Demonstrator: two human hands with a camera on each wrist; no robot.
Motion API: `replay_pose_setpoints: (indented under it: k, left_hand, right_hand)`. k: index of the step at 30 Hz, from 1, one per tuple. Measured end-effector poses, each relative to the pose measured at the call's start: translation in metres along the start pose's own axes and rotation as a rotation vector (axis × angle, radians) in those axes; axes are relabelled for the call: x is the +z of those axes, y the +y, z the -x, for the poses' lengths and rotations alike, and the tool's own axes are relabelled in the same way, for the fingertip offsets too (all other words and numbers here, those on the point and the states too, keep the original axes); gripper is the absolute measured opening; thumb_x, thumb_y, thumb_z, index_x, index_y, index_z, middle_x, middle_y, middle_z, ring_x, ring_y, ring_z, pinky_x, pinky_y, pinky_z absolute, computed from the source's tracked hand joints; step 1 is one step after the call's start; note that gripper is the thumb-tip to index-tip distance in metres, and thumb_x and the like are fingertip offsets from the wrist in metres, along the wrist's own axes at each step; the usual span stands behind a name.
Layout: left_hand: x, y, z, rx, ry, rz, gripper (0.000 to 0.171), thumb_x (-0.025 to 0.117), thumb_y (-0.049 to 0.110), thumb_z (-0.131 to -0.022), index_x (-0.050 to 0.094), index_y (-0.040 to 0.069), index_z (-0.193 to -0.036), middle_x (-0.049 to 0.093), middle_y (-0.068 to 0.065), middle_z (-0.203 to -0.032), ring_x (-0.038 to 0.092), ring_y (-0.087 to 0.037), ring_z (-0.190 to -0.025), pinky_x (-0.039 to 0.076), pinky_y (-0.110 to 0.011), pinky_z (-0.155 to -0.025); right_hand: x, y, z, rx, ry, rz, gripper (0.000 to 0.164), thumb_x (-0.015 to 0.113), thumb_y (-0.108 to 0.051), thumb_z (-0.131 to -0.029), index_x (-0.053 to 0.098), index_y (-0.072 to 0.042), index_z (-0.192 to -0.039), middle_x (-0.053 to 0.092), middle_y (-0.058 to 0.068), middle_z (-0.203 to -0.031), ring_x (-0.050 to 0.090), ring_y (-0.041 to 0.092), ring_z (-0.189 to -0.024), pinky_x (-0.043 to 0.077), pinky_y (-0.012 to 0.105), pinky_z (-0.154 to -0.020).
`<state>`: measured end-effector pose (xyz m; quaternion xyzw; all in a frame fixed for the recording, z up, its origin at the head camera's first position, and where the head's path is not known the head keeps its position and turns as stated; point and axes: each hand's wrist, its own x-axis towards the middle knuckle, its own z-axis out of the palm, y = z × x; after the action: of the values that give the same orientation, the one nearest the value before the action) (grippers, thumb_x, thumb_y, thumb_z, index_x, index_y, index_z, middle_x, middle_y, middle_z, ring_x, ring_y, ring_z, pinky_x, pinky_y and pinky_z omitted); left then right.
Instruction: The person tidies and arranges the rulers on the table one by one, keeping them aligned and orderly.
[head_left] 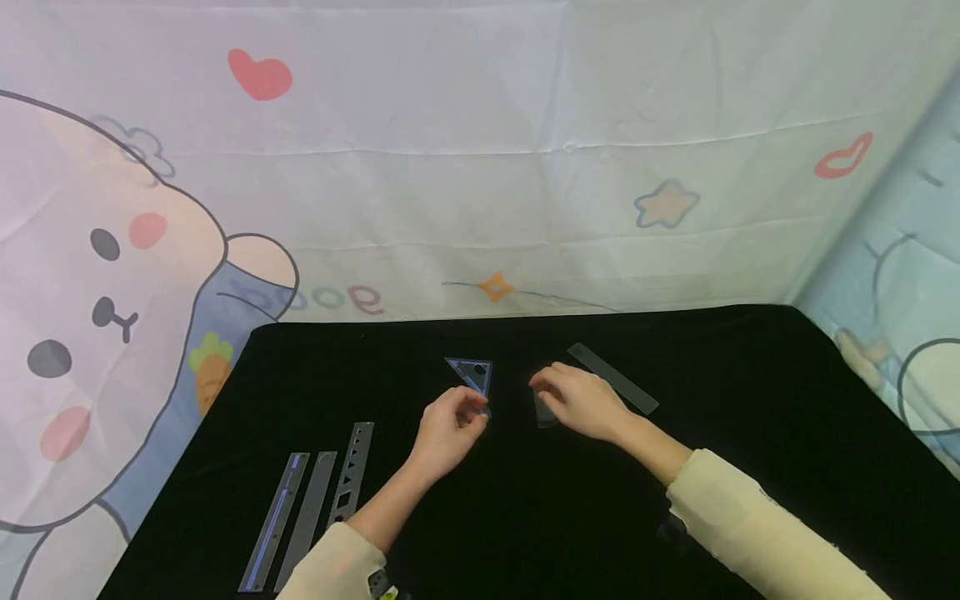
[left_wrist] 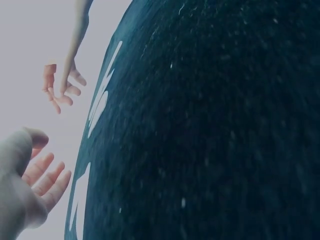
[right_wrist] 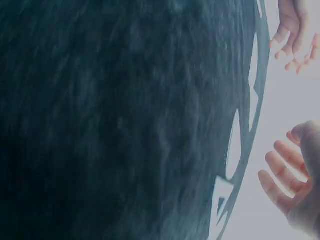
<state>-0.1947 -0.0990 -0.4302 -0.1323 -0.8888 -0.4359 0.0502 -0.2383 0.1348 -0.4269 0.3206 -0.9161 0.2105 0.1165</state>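
My left hand point(head_left: 450, 433) hovers low over the black cloth with loosely bent fingers and nothing gripped. Just beyond its fingertips lies a blue-edged clear set square point(head_left: 471, 373), its near corner overlapped by the fingers. To the right, my right hand point(head_left: 585, 402) has relaxed fingers above a clear flat piece point(head_left: 545, 414), mostly hidden by the hand. A plain clear ruler point(head_left: 615, 379) lies slanted behind that hand. In the left wrist view the left fingers point(left_wrist: 47, 182) are spread, holding nothing; the right wrist view shows the right fingers point(right_wrist: 285, 175) likewise.
At the left lie three long rulers: one with a blue stripe point(head_left: 273, 525), a plain one point(head_left: 306, 521) and one with cut-out shapes point(head_left: 363, 454). The black cloth point(head_left: 750, 400) covers the table. A printed curtain point(head_left: 450, 167) hangs behind.
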Motion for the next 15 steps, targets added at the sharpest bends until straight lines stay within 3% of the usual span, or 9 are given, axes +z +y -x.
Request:
replay_pose_setpoints:
  k: [9, 15]
  left_hand:
    - [0.022, 0.010, -0.007, 0.016, -0.082, 0.051, 0.026, 0.063, 0.010, -0.083, 0.059, 0.009, -0.109, 0.060, -0.004, -0.104, 0.060, -0.013, -0.086, 0.052, -0.021, -0.073]
    - [0.033, 0.016, -0.012, -0.001, -0.108, 0.121, 0.027, 0.063, 0.010, -0.083, 0.059, 0.007, -0.109, 0.061, -0.006, -0.106, 0.061, -0.014, -0.087, 0.052, -0.021, -0.073]
  right_hand:
    - [-0.014, 0.028, 0.008, 0.073, 0.032, 0.037, 0.022, 0.060, -0.016, -0.088, 0.063, -0.012, -0.109, 0.063, 0.002, -0.098, 0.060, 0.011, -0.079, 0.050, 0.025, -0.061]
    - [-0.020, 0.046, 0.013, 0.129, 0.016, 0.071, 0.025, 0.058, -0.016, -0.089, 0.062, -0.008, -0.113, 0.061, 0.004, -0.095, 0.060, 0.014, -0.078, 0.046, 0.024, -0.055]
